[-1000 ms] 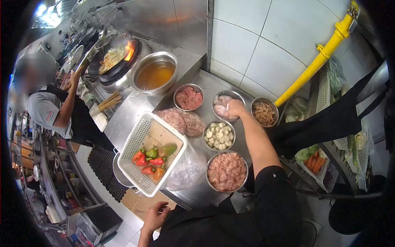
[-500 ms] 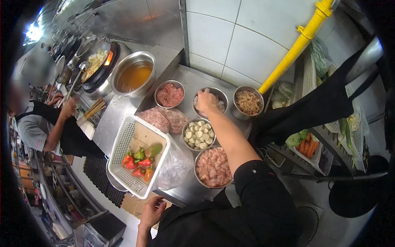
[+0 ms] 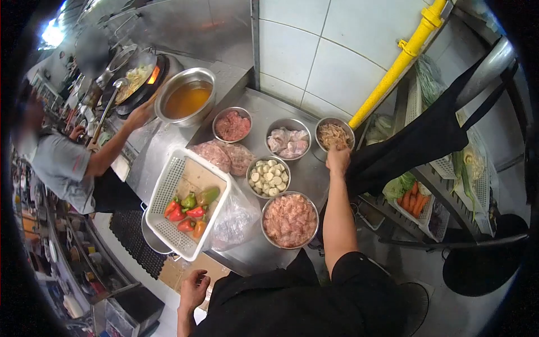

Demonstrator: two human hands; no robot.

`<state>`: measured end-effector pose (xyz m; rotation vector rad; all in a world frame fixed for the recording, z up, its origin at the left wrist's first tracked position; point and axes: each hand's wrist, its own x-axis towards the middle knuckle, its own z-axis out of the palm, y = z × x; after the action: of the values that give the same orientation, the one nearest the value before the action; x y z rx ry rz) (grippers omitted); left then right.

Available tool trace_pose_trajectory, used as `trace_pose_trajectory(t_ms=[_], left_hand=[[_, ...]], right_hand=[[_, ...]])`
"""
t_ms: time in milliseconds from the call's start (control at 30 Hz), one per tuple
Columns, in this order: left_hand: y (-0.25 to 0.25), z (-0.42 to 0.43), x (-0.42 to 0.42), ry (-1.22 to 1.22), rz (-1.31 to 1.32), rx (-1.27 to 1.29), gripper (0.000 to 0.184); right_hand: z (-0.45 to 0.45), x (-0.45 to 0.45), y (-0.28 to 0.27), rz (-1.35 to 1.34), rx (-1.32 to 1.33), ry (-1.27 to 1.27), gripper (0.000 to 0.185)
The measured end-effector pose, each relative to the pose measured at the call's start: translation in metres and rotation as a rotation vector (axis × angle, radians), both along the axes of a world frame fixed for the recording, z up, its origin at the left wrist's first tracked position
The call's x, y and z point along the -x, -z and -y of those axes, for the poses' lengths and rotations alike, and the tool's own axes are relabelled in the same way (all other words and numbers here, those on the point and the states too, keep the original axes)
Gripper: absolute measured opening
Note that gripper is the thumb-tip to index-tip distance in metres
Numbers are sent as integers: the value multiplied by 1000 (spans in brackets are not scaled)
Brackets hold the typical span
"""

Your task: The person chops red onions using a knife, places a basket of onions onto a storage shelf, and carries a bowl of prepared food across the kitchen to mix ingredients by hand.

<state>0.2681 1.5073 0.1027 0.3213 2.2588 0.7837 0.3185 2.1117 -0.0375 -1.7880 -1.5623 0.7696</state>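
My right hand point(image 3: 338, 161) reaches to the near rim of a metal bowl of shredded brown food point(image 3: 331, 133). Its fingers are drawn together at the food; their tips are hidden, and I cannot make out what they grip. To its left stand a bowl of pale pink meat pieces point(image 3: 288, 142) and a bowl of white cut rounds point(image 3: 269, 177). Nearer me is a larger bowl of raw pink meat point(image 3: 289, 221). Loosely curled and holding nothing, my left hand point(image 3: 194, 288) hangs below the counter's front edge, under a white perforated basket point(image 3: 158, 206) with several peppers point(image 3: 192, 212).
A bowl of minced meat point(image 3: 232, 124), bagged meat point(image 3: 223, 157) and a pot of amber liquid point(image 3: 187, 101) stand farther left. A co-worker point(image 3: 70, 163) is beside a lit wok point(image 3: 135, 84). A black apron point(image 3: 415, 143) hangs right, before vegetable shelves.
My right hand has moved right, from the pale pink meat pieces to the shredded brown food. The co-worker's arm now extends toward the pot of amber liquid. My left hand has shifted slightly left.
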Motion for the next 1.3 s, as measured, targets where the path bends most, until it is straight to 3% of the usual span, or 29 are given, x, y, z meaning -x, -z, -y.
trace_pose_trajectory(t_ms=[33, 133, 200, 267, 333, 400, 467, 500, 533, 600, 633, 667, 700, 767, 800, 833, 867, 1000, 1067, 1200, 1233, 1267, 1300], left_hand=[[-3, 2, -3, -9, -30, 19, 31], [10, 25, -9, 15, -39, 55, 31], [17, 45, -15, -26, -34, 117, 32], [60, 87, -23, -134, 58, 157, 34], [110, 140, -39, -190, 37, 193, 37], [171, 202, -58, -327, 207, 189, 35], [171, 237, -71, -418, 336, 287, 31], [161, 249, -77, -484, 391, 323, 26], [169, 270, -80, -397, 416, 397, 25], [175, 306, -80, -447, 568, 459, 23], [185, 321, -76, -448, 577, 457, 23], [197, 337, -71, -443, 583, 463, 22], [213, 350, -67, -438, 590, 468, 20], [308, 392, -72, -601, 524, 331, 19], [332, 415, -55, -656, 740, -154, 22], [295, 381, -42, -629, 438, 73, 27], [316, 379, -31, -643, 453, 67, 31], [300, 345, 27, -502, 345, 91, 33], [301, 335, 32, -610, 148, -10, 33], [268, 349, 27, -790, 182, -80, 37], [263, 358, 21, -815, 270, -56, 36], [259, 366, 14, -842, 361, -35, 34], [265, 378, 3, -882, 353, -44, 34]], right_hand=[[-15, -8, 26, 10, 65, 22, 66], [-37, 1, 55, 54, 111, 135, 77], [-40, 3, 57, -142, 144, 247, 83], [-17, 13, 27, -322, 243, 350, 83], [-48, 4, 68, -476, 482, 429, 81], [-76, -29, 106, 816, 120, -786, 69], [-84, -32, 82, 222, 455, -727, 49], [-88, -31, 76, -157, 430, -556, 47], [-95, -26, 70, -528, 408, -368, 45], [-125, -33, 54, -546, 468, -224, 44], [-83, -47, 4, -537, 467, -226, 44], [-35, -10, -63, -730, 234, 75, 45], [3, -14, -105, -707, 143, 59, 45], [43, -16, -149, -663, 42, -46, 42], [56, -27, -161, -645, 37, -137, 39], [84, -30, -183, -659, 105, -219, 35], [110, -29, -200, -726, 107, -274, 31], [199, -10, -236, -652, 286, -463, 40], [263, 20, -243, -614, 309, -537, 37], [345, 78, -242, -453, 472, -944, 16], [367, 97, -230, -481, 403, -977, 10], [425, 117, -252, -449, 411, -1011, 8], [433, 131, -231, -501, 377, -1074, 11]])
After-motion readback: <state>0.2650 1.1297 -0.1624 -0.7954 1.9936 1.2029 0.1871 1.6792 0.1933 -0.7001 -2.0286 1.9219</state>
